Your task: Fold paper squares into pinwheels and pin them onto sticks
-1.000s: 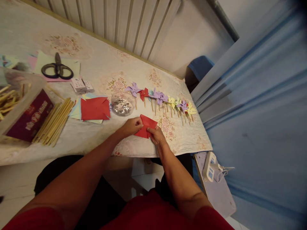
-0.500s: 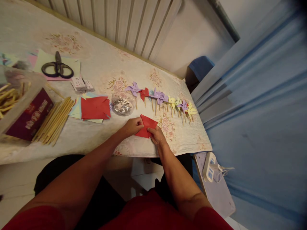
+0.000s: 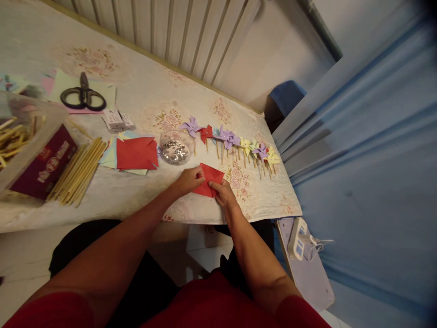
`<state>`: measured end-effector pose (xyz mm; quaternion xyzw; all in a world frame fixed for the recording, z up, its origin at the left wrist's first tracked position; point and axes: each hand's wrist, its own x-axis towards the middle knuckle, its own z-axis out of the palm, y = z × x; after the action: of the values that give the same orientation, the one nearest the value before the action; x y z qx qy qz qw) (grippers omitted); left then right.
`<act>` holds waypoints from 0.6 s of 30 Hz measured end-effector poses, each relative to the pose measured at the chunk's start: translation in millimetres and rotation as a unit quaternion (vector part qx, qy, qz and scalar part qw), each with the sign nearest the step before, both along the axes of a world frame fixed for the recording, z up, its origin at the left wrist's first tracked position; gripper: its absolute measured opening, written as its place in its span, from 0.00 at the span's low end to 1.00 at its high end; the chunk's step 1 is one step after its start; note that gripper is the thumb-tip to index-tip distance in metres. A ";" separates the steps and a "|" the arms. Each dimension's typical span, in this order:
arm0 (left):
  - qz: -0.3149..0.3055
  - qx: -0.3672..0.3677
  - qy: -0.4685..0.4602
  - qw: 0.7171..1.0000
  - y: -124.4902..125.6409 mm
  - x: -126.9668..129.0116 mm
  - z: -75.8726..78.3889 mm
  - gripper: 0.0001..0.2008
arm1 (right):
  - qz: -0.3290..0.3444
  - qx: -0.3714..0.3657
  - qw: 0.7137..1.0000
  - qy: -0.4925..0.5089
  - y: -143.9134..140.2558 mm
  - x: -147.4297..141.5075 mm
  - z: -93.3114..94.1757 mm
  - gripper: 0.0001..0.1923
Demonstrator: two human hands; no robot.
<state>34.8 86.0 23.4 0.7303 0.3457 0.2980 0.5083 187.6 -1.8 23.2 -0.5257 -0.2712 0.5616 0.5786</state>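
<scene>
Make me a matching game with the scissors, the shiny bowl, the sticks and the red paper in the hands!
Things:
1. scissors
2. shiny bowl
3. sticks
4. red paper

Places:
A. pinched by the left hand and right hand
B. on pale paper, far left
C. beside the dark red box
D. between the red paper stack and the pinwheels

Pairs: 1-B, 2-D, 3-C, 4-A

Red paper square (image 3: pixel 210 176), partly folded, flat on table nr front edge, corners pinched.
</scene>
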 end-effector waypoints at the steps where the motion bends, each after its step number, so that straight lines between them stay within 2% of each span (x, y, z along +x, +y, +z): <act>1: 0.002 0.002 0.003 1.000 -0.1 0.1 0.6 0.05 | -0.002 0.004 1.000 -0.002 0.3 0.0 -1.5 0.19; 7: 0.006 -0.002 0.019 1.000 -1.3 0.2 4.6 0.05 | -0.035 0.012 0.999 -0.020 3.0 -2.2 -8.7 0.18; 13: 0.006 -0.008 0.003 1.000 -1.9 0.1 2.7 0.03 | -0.050 0.017 0.998 -0.019 4.1 -6.2 -5.2 0.17; 15: 0.023 -0.039 -0.025 0.999 -2.3 1.9 0.6 0.04 | -0.048 0.021 0.999 -0.012 4.4 -7.4 -3.2 0.18; 18: 0.051 -0.119 -0.073 0.989 -2.8 4.9 -2.0 0.15 | -0.048 0.027 0.998 0.002 5.4 -8.9 -1.3 0.19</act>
<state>39.8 83.2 21.4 0.6222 0.3775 0.3326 0.5997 178.7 3.6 21.9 -0.5213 -0.2598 0.5266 0.6192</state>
